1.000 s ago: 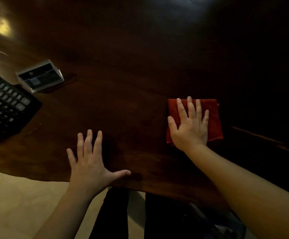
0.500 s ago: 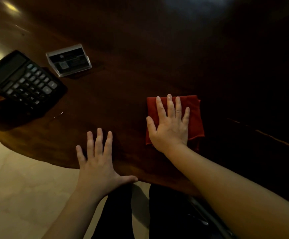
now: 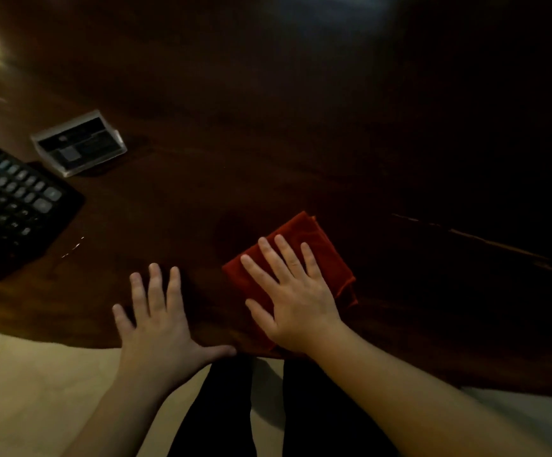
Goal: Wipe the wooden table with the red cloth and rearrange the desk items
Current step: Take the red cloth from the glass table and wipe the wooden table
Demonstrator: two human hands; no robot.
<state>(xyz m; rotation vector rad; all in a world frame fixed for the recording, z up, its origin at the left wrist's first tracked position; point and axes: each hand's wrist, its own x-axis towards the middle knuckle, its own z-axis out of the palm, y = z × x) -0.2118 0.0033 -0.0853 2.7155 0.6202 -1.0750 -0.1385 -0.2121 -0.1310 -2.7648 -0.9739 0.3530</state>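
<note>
A folded red cloth (image 3: 314, 245) lies on the dark wooden table (image 3: 268, 143) near its front edge. My right hand (image 3: 292, 298) presses flat on the cloth with fingers spread, covering its near half. My left hand (image 3: 159, 328) rests flat on the table edge just left of it, fingers apart and holding nothing. A black calculator (image 3: 14, 206) sits at the left edge. Behind it stands a clear card holder (image 3: 78, 146) with dark cards.
The table's curved front edge runs just under my hands, with pale floor (image 3: 21, 390) and my dark trousers (image 3: 268, 410) below it. A long crack or groove (image 3: 485, 240) crosses the table at the right. The far part of the table is in deep shadow.
My right hand has slid the red cloth toward me and to the left, turning it diagonal. The left hand stays flat near the edge. The view has shifted.
</note>
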